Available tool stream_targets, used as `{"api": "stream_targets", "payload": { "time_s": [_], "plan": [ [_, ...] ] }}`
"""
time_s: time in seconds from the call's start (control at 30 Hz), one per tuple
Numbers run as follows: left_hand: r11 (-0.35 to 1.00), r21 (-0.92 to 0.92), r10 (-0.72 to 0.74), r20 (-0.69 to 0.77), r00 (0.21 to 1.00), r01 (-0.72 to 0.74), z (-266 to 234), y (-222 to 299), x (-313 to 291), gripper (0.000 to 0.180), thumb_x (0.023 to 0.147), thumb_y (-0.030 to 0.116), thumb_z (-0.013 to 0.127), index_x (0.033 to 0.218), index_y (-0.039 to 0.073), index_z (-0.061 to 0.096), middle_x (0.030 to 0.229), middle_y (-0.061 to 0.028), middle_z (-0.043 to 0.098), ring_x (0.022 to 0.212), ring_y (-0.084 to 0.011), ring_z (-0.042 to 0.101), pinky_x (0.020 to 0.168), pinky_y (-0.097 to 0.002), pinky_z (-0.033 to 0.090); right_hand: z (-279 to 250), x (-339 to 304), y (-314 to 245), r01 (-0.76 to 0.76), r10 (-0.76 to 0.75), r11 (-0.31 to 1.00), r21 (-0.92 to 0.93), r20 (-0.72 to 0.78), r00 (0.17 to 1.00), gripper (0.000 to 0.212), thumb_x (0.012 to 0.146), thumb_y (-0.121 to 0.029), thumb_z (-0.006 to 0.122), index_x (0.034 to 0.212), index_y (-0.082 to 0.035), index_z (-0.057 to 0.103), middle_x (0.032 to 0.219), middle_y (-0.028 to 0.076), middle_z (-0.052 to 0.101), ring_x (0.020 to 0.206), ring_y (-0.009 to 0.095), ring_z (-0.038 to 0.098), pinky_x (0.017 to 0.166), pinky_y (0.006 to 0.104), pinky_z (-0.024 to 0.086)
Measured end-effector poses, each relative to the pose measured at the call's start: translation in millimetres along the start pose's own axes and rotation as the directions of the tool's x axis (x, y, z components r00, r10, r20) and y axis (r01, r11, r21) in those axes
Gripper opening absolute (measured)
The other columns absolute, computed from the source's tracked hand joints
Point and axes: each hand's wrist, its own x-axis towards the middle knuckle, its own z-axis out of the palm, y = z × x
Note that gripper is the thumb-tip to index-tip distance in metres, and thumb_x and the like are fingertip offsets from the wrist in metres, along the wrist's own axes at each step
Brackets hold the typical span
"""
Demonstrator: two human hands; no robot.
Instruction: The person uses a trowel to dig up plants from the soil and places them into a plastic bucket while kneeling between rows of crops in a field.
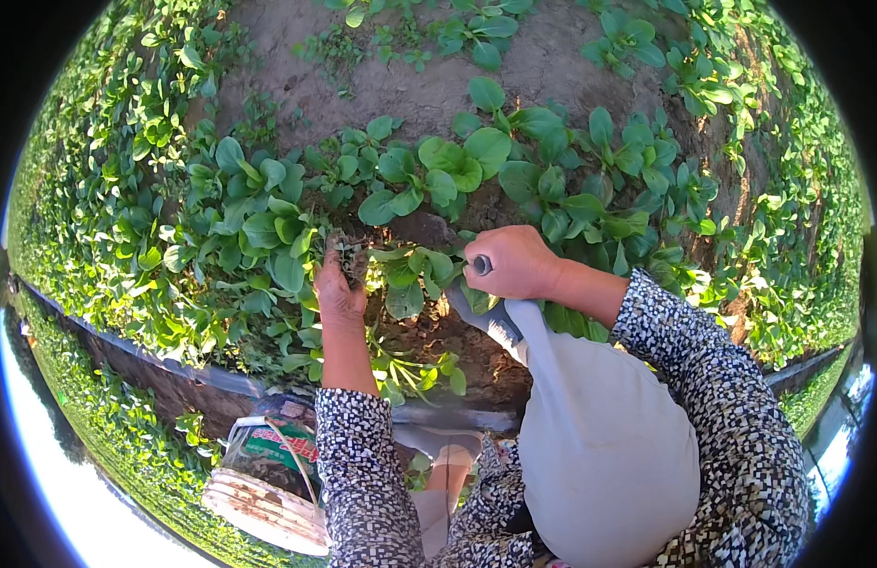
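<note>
Left hand (340, 295) holds a clump (352, 257); right hand (519, 262) a handle (483, 266).

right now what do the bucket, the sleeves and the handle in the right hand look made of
Bucket: likely plastic, brown-stained off-white, with moulded-looking ridges. Sleeves: probably matte cloth, speckled, softly creased. Handle: dull grey, rounded end; plastic, metal or wood, can't tell.

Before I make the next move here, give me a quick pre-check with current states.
1. Left hand at the brownish clump: ok, touching; firmness of grip can't be judged.
2. Right hand closed on the dark-ended tool handle: ok.
3. Tool's working end in plain sight: not ok, I can't make it out.
4. Hands apart: ok, broad-leaved greens show between them.
5. White bucket near the left sleeve: ok, lower left.
6. Clump's roots free of soil: cannot tell, too small.
</note>
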Motion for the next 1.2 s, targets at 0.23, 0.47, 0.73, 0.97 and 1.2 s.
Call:
{"api": "stream_targets", "payload": {
  "time_s": [0.23, 0.47, 0.73, 0.97, 1.2],
  "plan": [
    [0.742, 0.636, 0.207, 0.081, 0.975, -0.211, 66.8, -12.6, 26.8, 0.034, 0.080, 0.010, 0.065, 0.111, 0.004, 0.056, 0.096, -0.0077, 0.065, 0.077, -0.0193, 0.063, 0.066, -0.0329, 0.052, 2.2, -15.5, -12.3, -0.167, 0.193, 0.970, 0.175, -0.145, 0.971, 0.023, 0.077, -0.028, 0.062, 0.066, -0.008, 0.058, 0.065, 0.012, 0.058, 0.065, 0.034, 0.058, 0.058, 0.0417, 0.045],
    [0.379, 0.893, 0.197, 0.179, 0.964, -0.244, 114.5, 0.2, 18.0, 0.037, 0.078, 0.020, 0.063, 0.112, 0.007, 0.057, 0.102, -0.0177, 0.066, 0.091, -0.0315, 0.063, 0.079, -0.0391, 0.047, 13.6, 11.3, -16.6, -0.172, 0.191, 0.979, 0.114, -0.188, 0.963, 0.024, 0.078, -0.030, 0.061, 0.068, -0.009, 0.060, 0.065, 0.012, 0.059, 0.066, 0.034, 0.059, 0.059, 0.0416, 0.046],
    [0.566, 0.734, 0.332, 0.214, 0.919, -0.375, 66.6, -25.4, 15.9, 0.035, 0.079, 0.022, 0.065, 0.105, 0.000, 0.059, 0.098, -0.0155, 0.067, 0.084, -0.0209, 0.063, 0.076, -0.0354, 0.048, 22.8, 10.7, -13.4, 0.084, -0.111, 0.975, -0.207, -0.126, 0.986, 0.014, 0.072, -0.025, 0.063, 0.070, -0.012, 0.063, 0.072, 0.009, 0.060, 0.063, 0.028, 0.062, 0.059, 0.0403, 0.051],
    [0.957, 0.164, 0.259, -0.114, 0.959, -0.239, 55.0, -26.1, -2.7, 0.030, 0.081, 0.013, 0.066, 0.102, -0.006, 0.059, 0.093, -0.0112, 0.064, 0.076, -0.0220, 0.063, 0.068, -0.0355, 0.053, 10.7, 4.1, -8.1, -0.044, 0.048, 0.999, 0.024, -0.250, 0.967, 0.020, 0.077, -0.024, 0.064, 0.068, -0.008, 0.058, 0.069, 0.009, 0.058, 0.064, 0.030, 0.059, 0.057, 0.0390, 0.047],
    [0.269, 0.926, 0.330, 0.171, 0.929, -0.266, 110.1, 3.0, 21.8, 0.064, 0.077, 0.026, 0.068, 0.128, 0.002, 0.038, 0.107, -0.0215, 0.063, 0.094, -0.0365, 0.062, 0.087, -0.0423, 0.046, 1.6, 19.1, -21.4, -0.155, 0.186, 0.978, 0.138, -0.251, 0.950, 0.025, 0.079, -0.024, 0.065, 0.068, -0.004, 0.055, 0.065, 0.012, 0.055, 0.062, 0.032, 0.056, 0.056, 0.0391, 0.044]
  ]
}}
